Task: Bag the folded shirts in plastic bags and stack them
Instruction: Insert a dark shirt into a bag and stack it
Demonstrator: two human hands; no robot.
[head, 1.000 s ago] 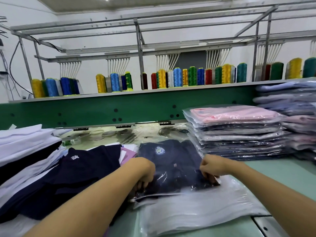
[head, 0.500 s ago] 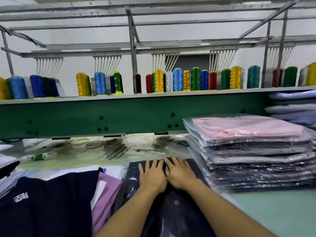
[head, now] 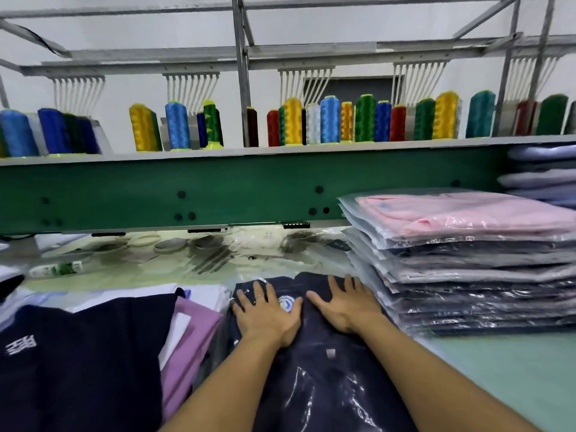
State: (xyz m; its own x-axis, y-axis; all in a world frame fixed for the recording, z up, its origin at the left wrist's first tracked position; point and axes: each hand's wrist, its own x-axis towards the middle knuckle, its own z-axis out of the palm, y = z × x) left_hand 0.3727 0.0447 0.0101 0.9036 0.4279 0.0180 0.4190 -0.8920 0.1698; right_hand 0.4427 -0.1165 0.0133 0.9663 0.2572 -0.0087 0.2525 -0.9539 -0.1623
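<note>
Navy on the bagged shirt (head: 327, 369), with a round white and pale-blue badge (head: 286, 304). Pink atop the bagged stack (head: 461, 213), grey and navy beneath. Navy with white embroidery on the left shirt (head: 78, 353); mauve shirt (head: 193, 332) beside it. Yellow, blue, green and red thread cones (head: 330, 120) above a green beam (head: 249, 188).

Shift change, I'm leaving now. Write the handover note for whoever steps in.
Left hand: open, flat on the bagged navy shirt. Right hand: open, flat on it too.
Done: that shirt is bagged; a stack of bagged shirts, pink on top, sits to the right.
To do: put this one on the stack, then bag the unbagged shirts piled on the left.
</note>
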